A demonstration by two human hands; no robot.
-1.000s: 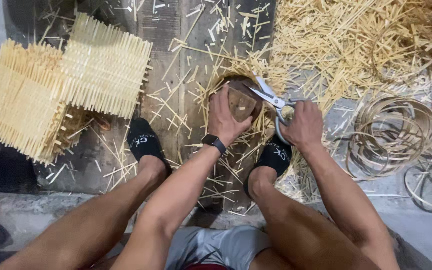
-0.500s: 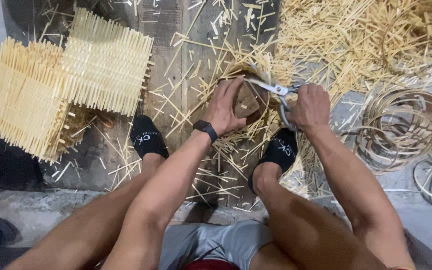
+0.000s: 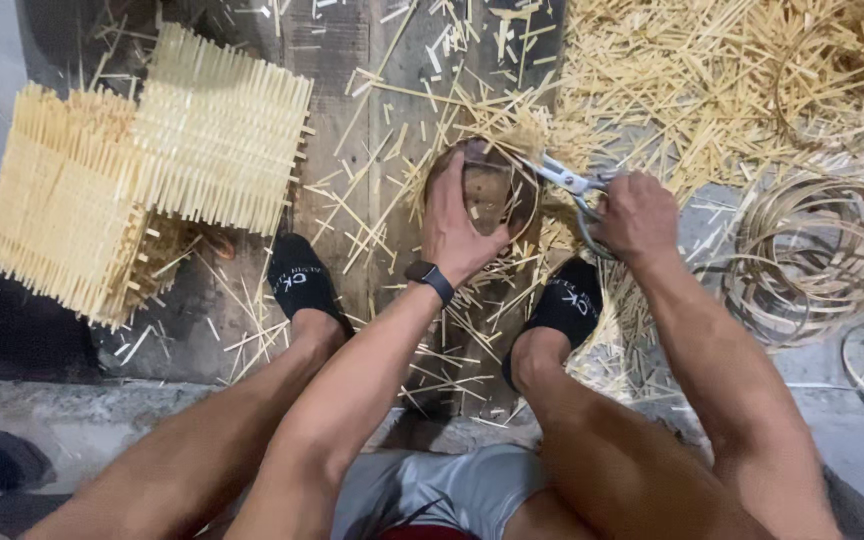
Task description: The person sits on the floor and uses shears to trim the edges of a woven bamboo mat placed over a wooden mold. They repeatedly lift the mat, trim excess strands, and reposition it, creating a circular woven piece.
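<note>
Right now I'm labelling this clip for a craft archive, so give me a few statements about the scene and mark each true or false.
1. The right hand holds metal scissors. True.
2. The left hand rests on a round wooden piece. True.
3. The left wrist is bare. False: it wears a dark watch.
4. The woven stick panels lie on the person's right. False: they lie on the left.
5. Both feet wear black socks. True.
</note>
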